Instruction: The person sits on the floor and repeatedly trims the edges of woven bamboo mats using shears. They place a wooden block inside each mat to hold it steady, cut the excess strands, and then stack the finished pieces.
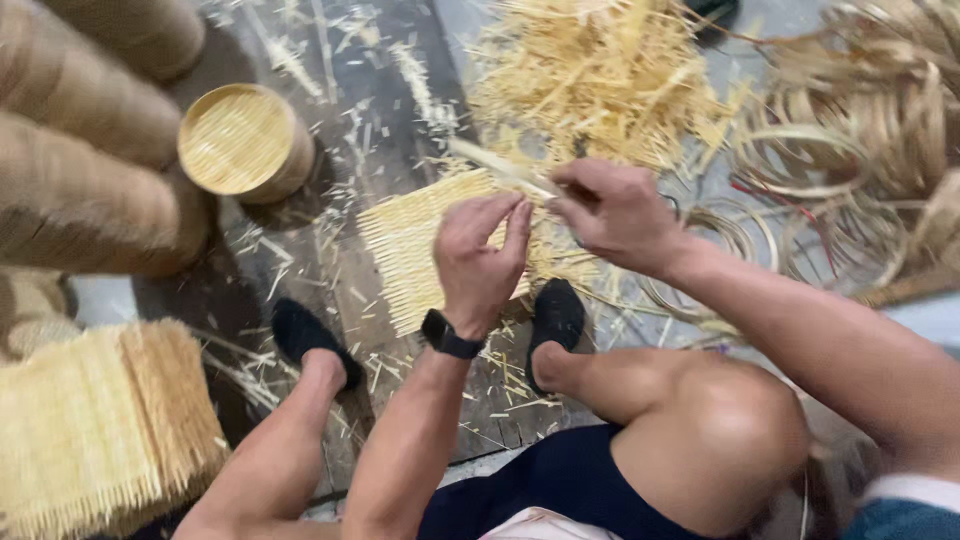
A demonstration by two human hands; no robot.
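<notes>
Head view: both hands (480, 255) pinch strip (505, 170) above mat (405, 240).

Bamboo-weaving workshop: woven mat (420, 245) on plank floor (345, 60), loose splints (600, 70), coiled strips (860, 130), stacked round baskets (245, 140).

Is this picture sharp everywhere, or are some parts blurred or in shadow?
Head view: soft overall; the left hand and right hand are slightly smeared at the fingertips, and so is the thin strip between them. The woven mat keeps its weave pattern fairly clear. The stacked rolls at the left edge are blurred and bowed. Even light, no glare; dark shadow under the round basket.
</notes>
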